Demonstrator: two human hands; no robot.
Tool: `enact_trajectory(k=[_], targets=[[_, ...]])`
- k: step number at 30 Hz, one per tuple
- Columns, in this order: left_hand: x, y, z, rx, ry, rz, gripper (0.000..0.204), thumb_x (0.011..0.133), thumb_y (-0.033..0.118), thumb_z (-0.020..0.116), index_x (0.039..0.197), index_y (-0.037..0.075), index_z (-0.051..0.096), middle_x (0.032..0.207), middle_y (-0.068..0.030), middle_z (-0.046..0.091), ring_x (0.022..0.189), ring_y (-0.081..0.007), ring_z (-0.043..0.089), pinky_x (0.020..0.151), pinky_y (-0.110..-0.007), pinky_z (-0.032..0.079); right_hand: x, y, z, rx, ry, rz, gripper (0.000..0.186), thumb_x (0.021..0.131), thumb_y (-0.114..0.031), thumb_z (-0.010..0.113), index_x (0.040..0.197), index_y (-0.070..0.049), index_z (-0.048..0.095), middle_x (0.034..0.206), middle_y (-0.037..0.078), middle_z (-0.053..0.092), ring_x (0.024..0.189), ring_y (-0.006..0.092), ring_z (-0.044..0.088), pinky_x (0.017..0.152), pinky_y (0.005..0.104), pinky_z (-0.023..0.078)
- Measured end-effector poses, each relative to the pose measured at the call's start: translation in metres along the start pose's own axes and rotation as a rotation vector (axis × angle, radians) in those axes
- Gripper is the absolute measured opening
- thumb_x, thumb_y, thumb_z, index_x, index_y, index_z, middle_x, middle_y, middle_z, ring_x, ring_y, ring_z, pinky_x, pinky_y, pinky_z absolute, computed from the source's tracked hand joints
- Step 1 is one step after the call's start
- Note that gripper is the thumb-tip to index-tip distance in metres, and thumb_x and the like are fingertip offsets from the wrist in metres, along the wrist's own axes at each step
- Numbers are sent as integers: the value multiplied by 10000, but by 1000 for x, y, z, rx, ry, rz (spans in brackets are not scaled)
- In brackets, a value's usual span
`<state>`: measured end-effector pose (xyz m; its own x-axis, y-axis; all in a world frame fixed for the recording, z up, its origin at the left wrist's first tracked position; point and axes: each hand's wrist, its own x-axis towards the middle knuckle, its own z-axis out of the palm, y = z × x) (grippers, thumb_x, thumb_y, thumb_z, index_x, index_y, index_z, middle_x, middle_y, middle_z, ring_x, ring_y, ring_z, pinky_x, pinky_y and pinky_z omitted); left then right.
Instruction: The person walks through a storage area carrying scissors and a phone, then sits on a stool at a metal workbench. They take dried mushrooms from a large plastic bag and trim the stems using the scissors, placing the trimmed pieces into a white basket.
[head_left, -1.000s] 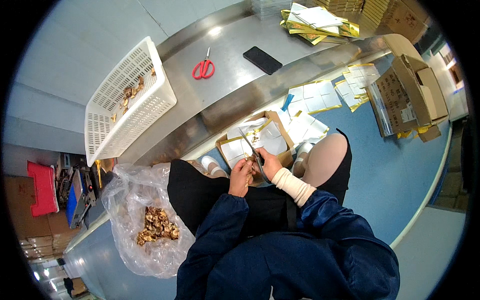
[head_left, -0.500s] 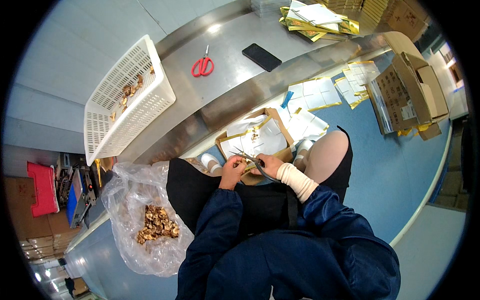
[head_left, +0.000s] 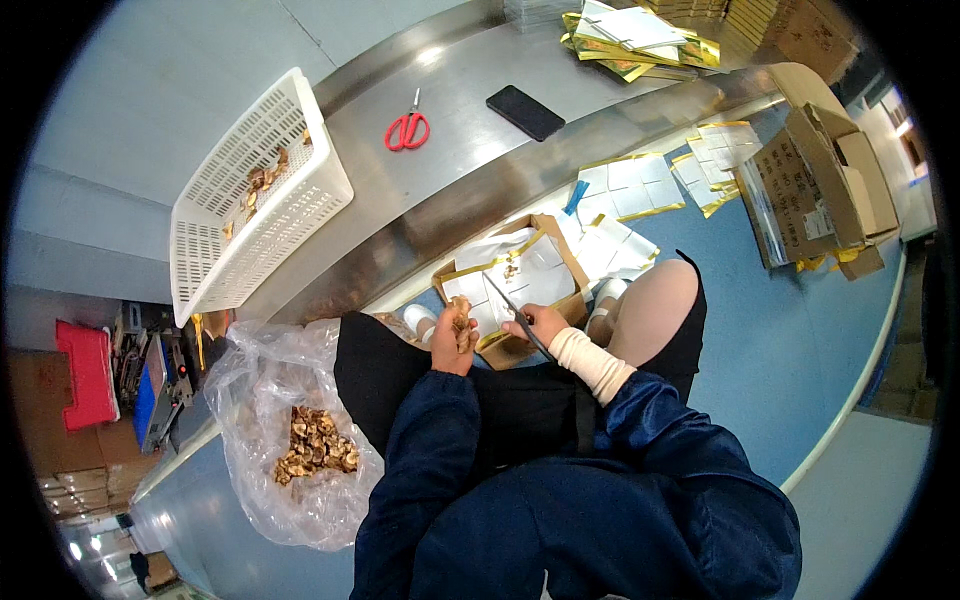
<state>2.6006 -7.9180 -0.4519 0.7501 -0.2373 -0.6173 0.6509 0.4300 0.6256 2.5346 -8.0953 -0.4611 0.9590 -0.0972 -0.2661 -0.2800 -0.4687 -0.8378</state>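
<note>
My left hand is closed around some brown dried mushrooms, which show above the fingers. Dark scissors are in my right hand, their blades pointing up and to the left, apart from the mushrooms. Below both hands, between my feet, a cardboard box lined with white sheets holds a few small brown bits. To my left a clear plastic bag stands open on the floor with a heap of dried mushrooms inside.
On the steel table are a white slotted basket with several mushrooms, red-handled scissors, a black phone and stacked packages. Flattened white sheets and an open carton lie to the right.
My left hand has drawn back to the left and turned, so the mushrooms in it now show. The scissors have come away from the left hand, and their blades look closer together.
</note>
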Motion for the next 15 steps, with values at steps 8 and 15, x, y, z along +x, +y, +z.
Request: enact_trajectory(k=[8,15], targets=[[6,-27,7,-338,-13,104,226,825,218,503,979,53,503,863,-48,526,779,-176,507,665,-305,443,-3,-29,31,364,-123,-75,340,717,-257,692,882,-26,504,754,26,515,677,107,479,646,236,413],[-2,-6,11,-374,-37,166,195,798,145,479,968,50,496,1007,-73,527,864,-217,511,769,-372,440,2,-19,7,650,-131,20,197,722,-113,607,885,-54,515,668,6,505,568,86,505,519,218,416]])
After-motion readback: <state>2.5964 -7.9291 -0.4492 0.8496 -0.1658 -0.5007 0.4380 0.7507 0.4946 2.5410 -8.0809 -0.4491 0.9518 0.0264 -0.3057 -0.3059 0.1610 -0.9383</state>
